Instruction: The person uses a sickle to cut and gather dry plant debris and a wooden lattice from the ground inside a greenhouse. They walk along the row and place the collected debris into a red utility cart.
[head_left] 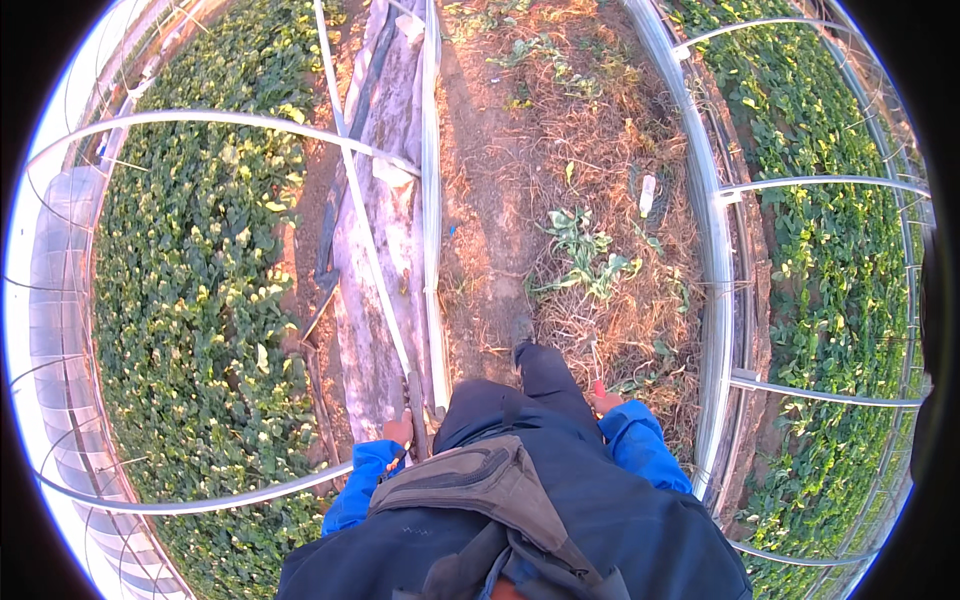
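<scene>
My right hand [608, 403] is closed around the red handle of a thin-shafted hand tool [599, 387], low beside my right leg. The tool's slim shaft points forward over dry stems, and its tip is hard to make out. My left hand [397, 431] is at my left side with its fingers curled. It is right beside the dark grey-brown lower section of a long white pole [372, 245]. Whether the fingers wrap that pole or something smaller is hidden. A brown waist bag [470, 478] hangs across my front.
Leafy green crop beds [220, 250] spread left and, beyond a rolled plastic edge [700, 170], right. White hoops [260, 118] arch across both sides. Ahead, a bare dirt path [490, 200] runs beside dry straw [620, 110], a few green plants [580, 250] and a pale bottle [647, 192].
</scene>
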